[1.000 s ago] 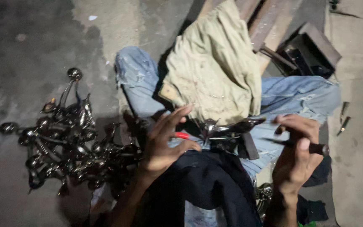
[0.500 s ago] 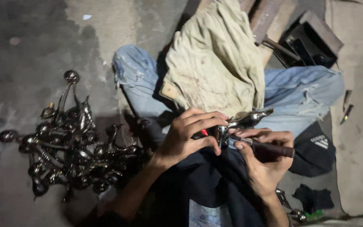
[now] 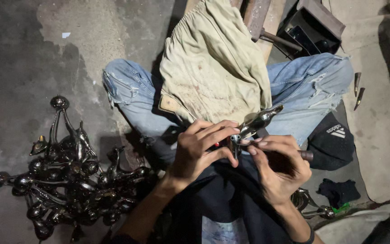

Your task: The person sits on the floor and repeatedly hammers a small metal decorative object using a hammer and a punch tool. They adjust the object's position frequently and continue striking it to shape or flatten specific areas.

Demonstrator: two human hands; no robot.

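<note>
I sit cross-legged in blue jeans with a stained beige cloth (image 3: pixel 213 72) spread over my lap. My left hand (image 3: pixel 201 147) grips a shiny dark metal casting (image 3: pixel 259 122) with a curved, bird-like neck, held over my lap. My right hand (image 3: pixel 276 165) is closed around a tool with a dark handle (image 3: pixel 307 155) and presses its tip against the near end of the casting. Something small and red shows between my left fingers.
A pile of several similar dark metal castings (image 3: pixel 64 180) lies on the concrete floor to my left. A dark metal box (image 3: pixel 314 27) and a hammer-like tool (image 3: pixel 274 38) lie ahead. Two small pointed tools (image 3: pixel 357 90) rest at right. Black cloths (image 3: pixel 335 140) lie beside my right knee.
My hands, apart a second ago, have come together on the casting. My right hand brought the tool in from the right to the piece. The view shifted slightly.
</note>
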